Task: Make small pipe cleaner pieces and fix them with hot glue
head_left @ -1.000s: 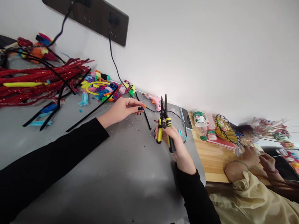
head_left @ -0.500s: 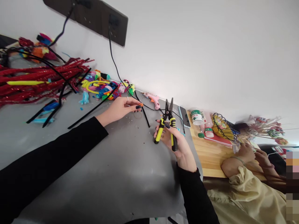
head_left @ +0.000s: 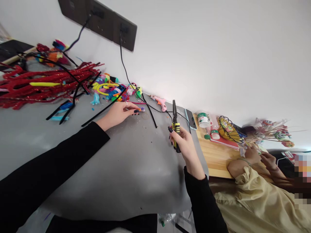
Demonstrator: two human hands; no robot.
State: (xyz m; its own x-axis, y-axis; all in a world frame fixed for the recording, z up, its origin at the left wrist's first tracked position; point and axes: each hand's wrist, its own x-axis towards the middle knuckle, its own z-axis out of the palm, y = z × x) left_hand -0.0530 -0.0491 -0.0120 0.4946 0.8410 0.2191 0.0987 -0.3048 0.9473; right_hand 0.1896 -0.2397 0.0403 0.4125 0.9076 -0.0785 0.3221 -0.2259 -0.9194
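Near mid-frame, my left grip (head_left: 118,114) pinches a small orange piece (head_left: 138,109); well to its right, my right grip (head_left: 184,143) wraps the pliers (head_left: 175,113), their long axis pointing up-frame.

No text can be read with certainty. On the far right, a white-and-green tub (head_left: 203,120) bears printed characters too small and blurred to make out; just right of it, a clear bottle (head_left: 214,127) wears a green-and-white label (head_left: 214,132) whose print is equally illegible.
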